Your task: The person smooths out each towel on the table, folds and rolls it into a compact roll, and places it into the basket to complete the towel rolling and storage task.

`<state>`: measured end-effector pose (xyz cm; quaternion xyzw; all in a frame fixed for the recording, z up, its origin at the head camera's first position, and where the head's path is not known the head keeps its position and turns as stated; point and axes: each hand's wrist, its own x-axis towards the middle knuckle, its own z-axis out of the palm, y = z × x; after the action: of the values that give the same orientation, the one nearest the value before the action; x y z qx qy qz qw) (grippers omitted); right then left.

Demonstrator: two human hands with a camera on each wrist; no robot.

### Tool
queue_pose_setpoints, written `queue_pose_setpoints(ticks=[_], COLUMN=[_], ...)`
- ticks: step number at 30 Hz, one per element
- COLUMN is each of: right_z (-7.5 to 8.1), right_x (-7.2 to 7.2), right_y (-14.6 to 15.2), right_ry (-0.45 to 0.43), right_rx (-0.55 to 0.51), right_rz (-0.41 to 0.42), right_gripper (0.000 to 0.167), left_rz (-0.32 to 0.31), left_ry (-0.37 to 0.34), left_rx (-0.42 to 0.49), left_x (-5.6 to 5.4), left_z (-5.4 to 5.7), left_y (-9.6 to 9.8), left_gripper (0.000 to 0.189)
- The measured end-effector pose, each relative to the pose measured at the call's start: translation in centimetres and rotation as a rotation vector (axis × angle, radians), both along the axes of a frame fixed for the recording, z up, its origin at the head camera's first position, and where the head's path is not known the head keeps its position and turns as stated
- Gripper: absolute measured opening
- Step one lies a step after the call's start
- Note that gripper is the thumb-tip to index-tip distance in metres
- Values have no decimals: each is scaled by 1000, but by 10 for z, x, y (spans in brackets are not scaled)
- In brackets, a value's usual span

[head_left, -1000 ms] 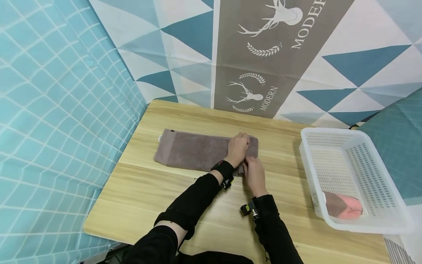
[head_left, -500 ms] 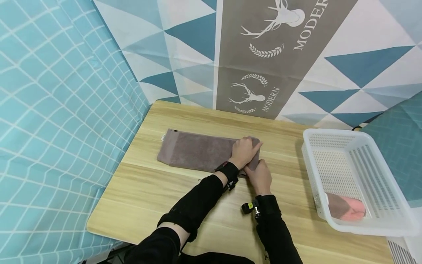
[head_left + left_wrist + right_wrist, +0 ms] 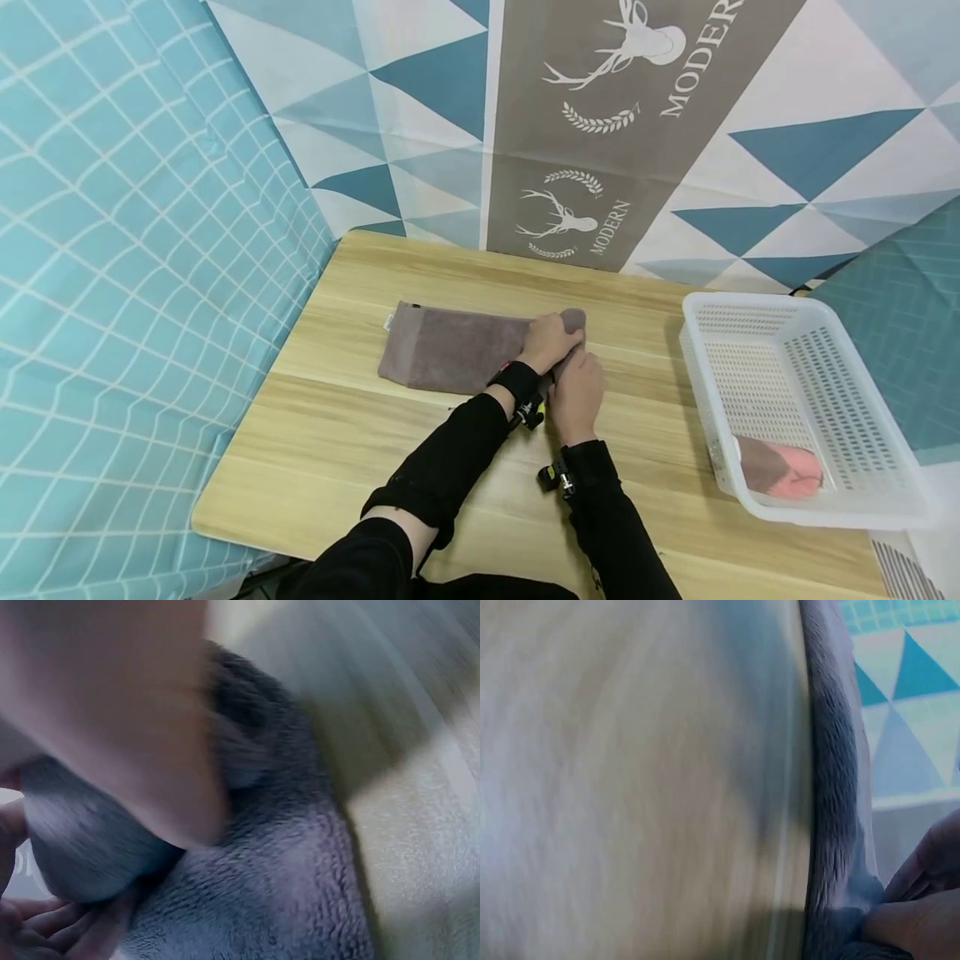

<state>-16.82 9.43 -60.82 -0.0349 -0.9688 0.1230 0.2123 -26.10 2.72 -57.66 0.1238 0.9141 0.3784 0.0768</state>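
A grey-mauve towel (image 3: 465, 348), folded into a long strip, lies across the table with its right end turned over into a thick roll. My left hand (image 3: 551, 342) grips that rolled end from the far side. Close below it, my right hand (image 3: 577, 393) holds the near end of the same roll. In the left wrist view, the roll (image 3: 90, 832) bulges between the fingers, and the flat pile stretches beside it. The right wrist view catches the towel's edge (image 3: 832, 765) and, at lower right, a hand (image 3: 922, 919) pressed against it. Hands hide part of the roll.
To the right stands a white plastic basket (image 3: 705, 392) with a rolled grey-and-pink towel (image 3: 780, 468) inside. The wooden table (image 3: 315, 458) meets a patterned backdrop (image 3: 435, 167) behind and a blue checked curtain (image 3: 150, 275) at left.
The towel's flat left end has slid right, toward the hands. Its right end has been rolled further over, with both hands shifting their hold around the roll.
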Motion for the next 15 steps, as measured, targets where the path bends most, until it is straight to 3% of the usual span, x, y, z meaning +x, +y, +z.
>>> queue_pose_setpoints(ticks=[4, 6, 9, 11, 13, 15], right_z=[-2, -2, 3, 6, 10, 13], right_x=[-1, 0, 0, -1, -2, -2], right_y=[-11, -13, -13, -10, -6, -2], right_ry=[23, -15, -119, -201, -275, -347], right_rx=[106, 95, -23, -140, -250, -377], right_rz=[117, 185, 270, 309, 316, 267], right_gripper=[47, 50, 50, 44, 37, 38], left_rz=[-16, 15, 87, 124, 127, 96], left_ry=[-120, -123, -44, 20, 87, 134], left_rx=[80, 42, -79, -152, -202, -227], left_x=[-3, -4, -4, -4, -5, -5], left_z=[-3, -5, -6, -4, -1, 0], left_y=[-17, -23, -30, -32, -34, -34], left_gripper=[51, 46, 30, 39, 49, 37])
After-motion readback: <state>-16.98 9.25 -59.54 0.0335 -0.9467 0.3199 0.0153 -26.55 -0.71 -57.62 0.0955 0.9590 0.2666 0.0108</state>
